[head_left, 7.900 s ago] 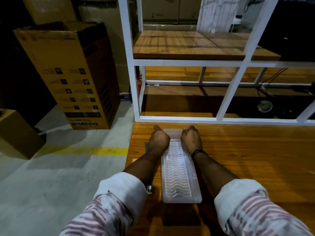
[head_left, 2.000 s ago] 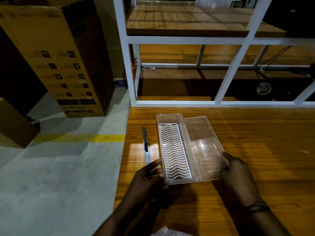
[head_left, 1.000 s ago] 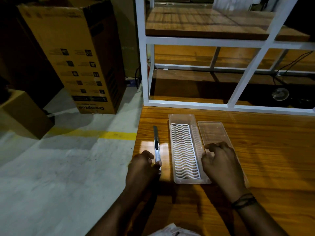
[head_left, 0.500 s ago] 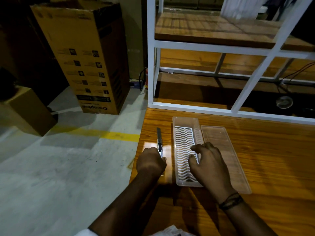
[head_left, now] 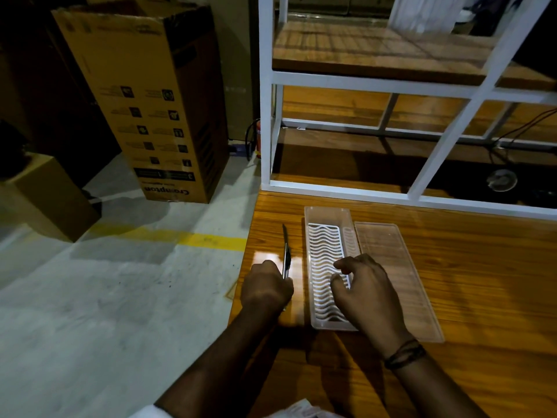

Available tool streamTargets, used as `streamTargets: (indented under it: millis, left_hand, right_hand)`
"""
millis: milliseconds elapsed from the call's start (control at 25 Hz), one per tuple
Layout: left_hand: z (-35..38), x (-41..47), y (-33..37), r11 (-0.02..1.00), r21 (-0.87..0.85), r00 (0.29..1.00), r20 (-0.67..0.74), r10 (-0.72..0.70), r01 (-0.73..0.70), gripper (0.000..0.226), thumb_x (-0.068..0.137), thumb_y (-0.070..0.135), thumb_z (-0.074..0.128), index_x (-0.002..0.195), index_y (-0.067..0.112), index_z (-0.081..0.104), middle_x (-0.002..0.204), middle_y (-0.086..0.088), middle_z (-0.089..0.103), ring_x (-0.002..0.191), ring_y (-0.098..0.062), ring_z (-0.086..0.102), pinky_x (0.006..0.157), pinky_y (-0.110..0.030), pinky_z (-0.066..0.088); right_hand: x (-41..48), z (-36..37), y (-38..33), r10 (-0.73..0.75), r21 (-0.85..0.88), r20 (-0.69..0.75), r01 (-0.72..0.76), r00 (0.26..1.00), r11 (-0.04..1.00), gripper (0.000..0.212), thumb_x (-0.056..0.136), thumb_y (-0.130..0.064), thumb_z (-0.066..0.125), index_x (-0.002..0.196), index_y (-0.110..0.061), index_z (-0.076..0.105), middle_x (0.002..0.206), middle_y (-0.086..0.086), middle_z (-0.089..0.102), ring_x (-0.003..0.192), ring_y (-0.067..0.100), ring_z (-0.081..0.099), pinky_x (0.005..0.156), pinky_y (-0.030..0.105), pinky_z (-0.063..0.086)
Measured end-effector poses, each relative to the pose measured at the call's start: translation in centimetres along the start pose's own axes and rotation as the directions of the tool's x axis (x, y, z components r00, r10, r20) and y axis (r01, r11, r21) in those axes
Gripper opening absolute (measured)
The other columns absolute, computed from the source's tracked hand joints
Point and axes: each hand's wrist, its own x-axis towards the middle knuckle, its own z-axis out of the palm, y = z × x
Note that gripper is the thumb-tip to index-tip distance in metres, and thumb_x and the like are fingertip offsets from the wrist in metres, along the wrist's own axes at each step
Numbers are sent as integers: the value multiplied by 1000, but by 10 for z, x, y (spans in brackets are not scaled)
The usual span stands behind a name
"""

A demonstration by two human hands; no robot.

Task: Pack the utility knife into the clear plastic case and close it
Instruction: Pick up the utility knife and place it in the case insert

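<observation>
The clear plastic case (head_left: 327, 215) lies open on the wooden table, with a white wavy insert (head_left: 325, 251) in its base. Its flat clear lid (head_left: 401, 267) rests beside it on the right. A slim grey utility knife (head_left: 285, 251) lies on the table just left of the case, pointing away from me. My left hand (head_left: 266, 286) is closed over the knife's near end. My right hand (head_left: 366, 292) hovers over the near half of the insert with its fingers curled and apart, holding nothing.
The table's left edge (head_left: 245, 267) runs close to the knife, with concrete floor and a yellow line beyond. A white metal shelf frame (head_left: 266, 116) stands at the table's far edge. A tall cardboard box (head_left: 150, 101) stands on the floor to the left.
The case was opened and its lid laid flat to the right. My left hand went from the case to the knife and closed on it. My right hand shifted from the lid onto the insert.
</observation>
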Motion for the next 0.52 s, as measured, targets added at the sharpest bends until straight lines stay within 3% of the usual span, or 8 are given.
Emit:
streamTargets:
  millis: [120, 240, 320, 400, 520]
  left_hand:
    - [-2, 1, -3, 995, -100, 1000, 27, -4, 7, 33, 84, 42, 77, 98, 13, 72, 103, -7, 75, 95, -25, 71, 72, -28, 51]
    - [-4, 1, -11, 955, -289, 997, 60, -52, 67, 25, 82, 36, 82, 75, 20, 64, 79, 1, 74, 67, -10, 67, 56, -22, 42]
    - [-4, -1, -16, 903, -424, 996, 86, -35, 68, 28, 81, 34, 84, 67, 21, 63, 60, 7, 71, 49, -2, 65, 48, -20, 46]
    - [-7, -5, -19, 837, -542, 994, 114, -4, 66, 28, 81, 33, 84, 68, 14, 69, 50, 5, 69, 39, -2, 64, 39, -18, 49]
    - [-15, -10, -18, 733, -671, 988, 152, -9, 110, 28, 83, 34, 83, 77, 8, 73, 50, 4, 71, 39, -5, 64, 36, -16, 47]
  right_hand:
    - [2, 1, -1, -8, 20, -6, 8, 1000, 1000, 30, 84, -28, 64, 112, -22, 73, 110, 0, 67, 108, 21, 62, 89, 39, 53]
    - [5, 1, -2, -32, 77, -27, 34, 999, 996, 25, 83, -24, 66, 107, -22, 74, 106, -3, 69, 102, 16, 63, 86, 33, 52]
    - [7, 4, -3, -34, 136, -31, 38, 999, 990, 20, 84, -21, 66, 101, -22, 75, 103, -5, 70, 96, 14, 64, 83, 31, 52]
    - [10, 7, -5, -5, 213, -38, 13, 999, 977, 15, 85, -19, 66, 95, -22, 77, 98, -7, 72, 87, 11, 65, 77, 26, 50]
    - [19, 11, -11, 51, 346, -27, -39, 998, 937, 13, 86, -17, 66, 84, -22, 78, 85, -12, 74, 78, 1, 65, 70, 21, 49]
